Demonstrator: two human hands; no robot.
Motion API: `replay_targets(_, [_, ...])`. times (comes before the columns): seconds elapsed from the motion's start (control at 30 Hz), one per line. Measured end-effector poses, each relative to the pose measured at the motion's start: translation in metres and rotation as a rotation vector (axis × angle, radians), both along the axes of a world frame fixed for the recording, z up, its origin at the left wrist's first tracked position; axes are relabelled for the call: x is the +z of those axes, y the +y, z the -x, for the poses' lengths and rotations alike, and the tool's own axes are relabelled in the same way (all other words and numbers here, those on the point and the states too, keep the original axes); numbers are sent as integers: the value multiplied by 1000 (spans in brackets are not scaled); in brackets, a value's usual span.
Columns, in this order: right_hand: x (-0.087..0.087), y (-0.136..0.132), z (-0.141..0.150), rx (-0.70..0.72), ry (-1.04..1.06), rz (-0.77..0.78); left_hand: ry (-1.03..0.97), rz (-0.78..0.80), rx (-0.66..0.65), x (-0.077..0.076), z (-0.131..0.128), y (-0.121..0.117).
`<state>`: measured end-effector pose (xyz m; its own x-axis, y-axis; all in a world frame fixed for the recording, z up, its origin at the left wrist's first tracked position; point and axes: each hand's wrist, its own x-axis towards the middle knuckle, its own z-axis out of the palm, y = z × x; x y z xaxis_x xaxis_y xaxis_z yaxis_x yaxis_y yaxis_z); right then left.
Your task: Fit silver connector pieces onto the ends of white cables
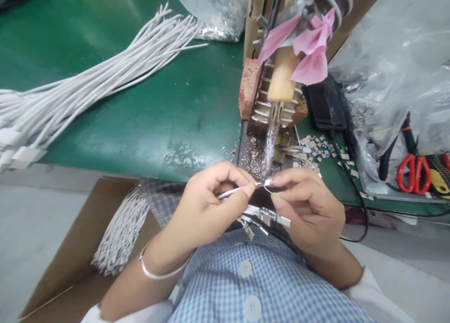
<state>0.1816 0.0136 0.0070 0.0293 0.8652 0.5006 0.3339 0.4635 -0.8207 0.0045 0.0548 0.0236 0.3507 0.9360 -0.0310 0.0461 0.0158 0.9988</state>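
My left hand (pixel 220 201) pinches the end of a white cable (pixel 230 192) between thumb and forefinger. Below its fingers hang several more cable ends with small metal connectors (pixel 266 217) on them. Close by, my right hand (pixel 309 208) is closed, with a small metal connector (pixel 268 182) at its fingertips and a thin wire by the thumb. Just above the meeting point of cable and connector is the tip of a soldering iron (pixel 270 145). Its wooden handle (pixel 282 74) is fixed in a stand and tied with pink cloth. Whether tip and joint touch, I cannot tell.
White cables (pixel 105 74) lie bundled on the green table (pixel 147 126). A cardboard box (pixel 66 252) with more cables stands below left. Loose connectors (pixel 316 147), a black phone-like device (pixel 325 102), red-handled scissors (pixel 415 173) and plastic bags (pixel 393 41) are at right. Bricks (pixel 249 86) flank the iron.
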Motion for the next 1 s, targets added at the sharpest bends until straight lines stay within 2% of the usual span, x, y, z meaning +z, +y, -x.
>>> replay_targets(0.43, [-1,-4,-3,31,-38,36,-3,32,-5,-1,3,-3])
replay_targets(1.0, [0,-9,-9,95,-55,-11,48,-68,-72,0,2,-12])
